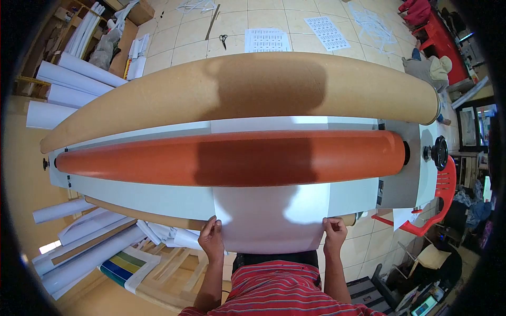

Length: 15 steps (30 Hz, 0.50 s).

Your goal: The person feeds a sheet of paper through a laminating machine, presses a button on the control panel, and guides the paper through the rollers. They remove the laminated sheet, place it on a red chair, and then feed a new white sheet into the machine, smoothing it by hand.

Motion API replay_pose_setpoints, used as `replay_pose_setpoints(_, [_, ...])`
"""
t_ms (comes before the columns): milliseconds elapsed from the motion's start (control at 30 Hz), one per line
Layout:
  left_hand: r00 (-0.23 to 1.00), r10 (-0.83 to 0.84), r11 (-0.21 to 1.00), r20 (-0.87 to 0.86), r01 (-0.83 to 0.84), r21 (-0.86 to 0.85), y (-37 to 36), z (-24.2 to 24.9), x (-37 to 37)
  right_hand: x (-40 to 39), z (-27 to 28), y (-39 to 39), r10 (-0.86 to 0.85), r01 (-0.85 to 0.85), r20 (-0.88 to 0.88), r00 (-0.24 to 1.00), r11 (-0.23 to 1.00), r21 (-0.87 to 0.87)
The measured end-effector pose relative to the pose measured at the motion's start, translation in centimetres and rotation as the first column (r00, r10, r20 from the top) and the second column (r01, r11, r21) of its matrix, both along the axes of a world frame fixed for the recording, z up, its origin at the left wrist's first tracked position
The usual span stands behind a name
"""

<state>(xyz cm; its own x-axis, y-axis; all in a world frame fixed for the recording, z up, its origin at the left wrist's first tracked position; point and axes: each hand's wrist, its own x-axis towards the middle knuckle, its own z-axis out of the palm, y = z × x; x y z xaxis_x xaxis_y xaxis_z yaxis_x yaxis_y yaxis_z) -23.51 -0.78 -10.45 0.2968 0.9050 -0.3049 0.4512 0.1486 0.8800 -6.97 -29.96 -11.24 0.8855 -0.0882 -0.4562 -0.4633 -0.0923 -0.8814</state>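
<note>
A wide white sheet (271, 226) lies over the light bed of a roller machine (147, 197), its near end hanging toward my waist. My left hand (212, 239) pinches the sheet's left edge, and my right hand (334, 235) pinches the right edge at about the same height. Just beyond both hands, a long orange roller (253, 158) spans the machine, and the sheet passes beneath it and shows again on the far side. Behind that lies a thick tan roll (158, 100). A shadow falls across roll, roller and sheet.
A black hand knob (438, 153) sticks out at the machine's right end, near a red plastic chair (447, 192). White rolls (84, 79) crowd the left side. Scissors (223, 40) and printed sheets (266, 40) lie on the tiled floor. Another person (429, 68) is at the upper right.
</note>
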Motion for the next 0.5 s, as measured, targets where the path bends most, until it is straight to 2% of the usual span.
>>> replay_pose_setpoints(100, [1.000,-0.019,1.000,-0.015,0.019,0.009,0.04,-0.03,-0.01,-0.11,-0.15,-0.09,-0.002,0.002,-0.009,1.000,1.000,-0.001])
replay_pose_setpoints(167, [0.998,0.046,0.998,0.030,-0.045,-0.054,0.08,-0.39,-0.03,-0.15,-0.31,-0.11,-0.012,0.012,-0.003,1.000,1.000,0.005])
replay_pose_setpoints(500, [0.998,0.051,0.998,0.043,-0.050,-0.027,0.05,-0.47,0.07,-0.07,-0.37,0.05,-0.011,0.011,-0.009,1.000,1.000,-0.017])
